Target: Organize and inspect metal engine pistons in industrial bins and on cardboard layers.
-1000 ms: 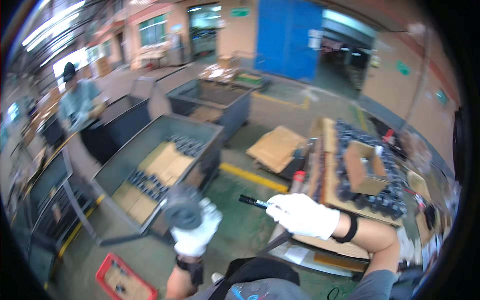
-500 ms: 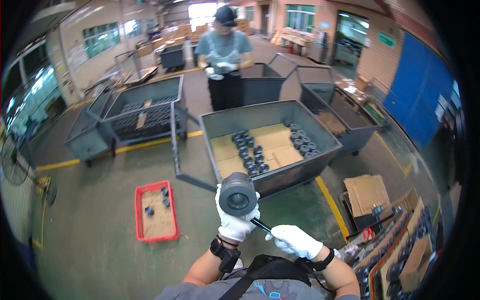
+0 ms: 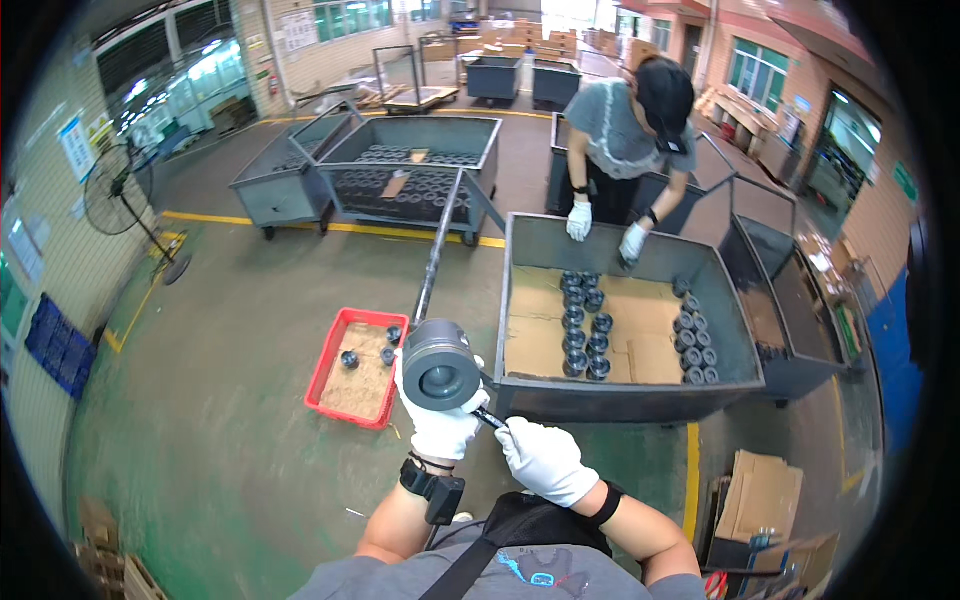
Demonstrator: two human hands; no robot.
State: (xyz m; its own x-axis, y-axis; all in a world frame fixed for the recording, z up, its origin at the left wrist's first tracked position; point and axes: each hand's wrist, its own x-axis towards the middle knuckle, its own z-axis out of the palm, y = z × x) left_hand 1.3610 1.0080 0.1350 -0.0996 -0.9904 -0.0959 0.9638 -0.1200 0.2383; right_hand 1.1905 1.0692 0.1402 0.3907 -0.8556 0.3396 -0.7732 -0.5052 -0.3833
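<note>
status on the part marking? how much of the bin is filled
Done: two clusters of dark round parts already sit on cardboard in the grey bin, which is far from full. In hand: left hand holds one grey cylindrical part up, right hand puts a dark pen to it. Left: a few parts wait in the red tray. A co-worker reaches into the bin's far side.

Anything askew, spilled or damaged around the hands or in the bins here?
Nothing stands out. The left hand holds a dark grey ring-shaped part, and the right hand holds a dark pen-like tool at it. Parts sit in rows in the grey bin; a few lie in the red tray.
</note>
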